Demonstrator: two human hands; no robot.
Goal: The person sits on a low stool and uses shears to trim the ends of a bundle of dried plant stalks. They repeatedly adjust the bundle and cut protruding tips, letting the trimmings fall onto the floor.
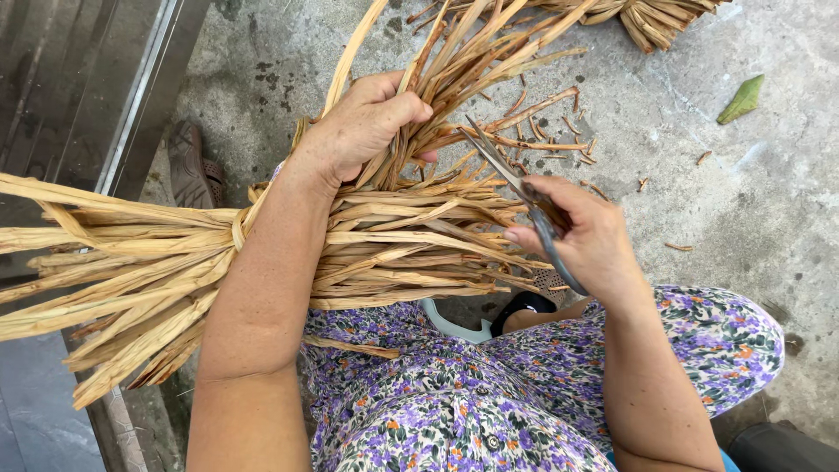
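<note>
My left hand (pixel 360 122) is closed around a handful of dried tan plant strips (pixel 454 61) that fan up and to the right. My right hand (pixel 584 236) holds grey metal scissors (pixel 507 170), the blades pointing up-left with their tips against the strips just right of my left hand. A large tied bundle of the same dried strips (pixel 157 262) lies across my lap, under my left forearm, reaching to the left edge.
Short cut pieces (pixel 559 131) lie scattered on the grey concrete floor (pixel 699 175). More dried strips (pixel 655 17) lie at the top. A green leaf (pixel 743 98) is at the right, a sandal (pixel 188 166) at the left beside a metal rail (pixel 144 87).
</note>
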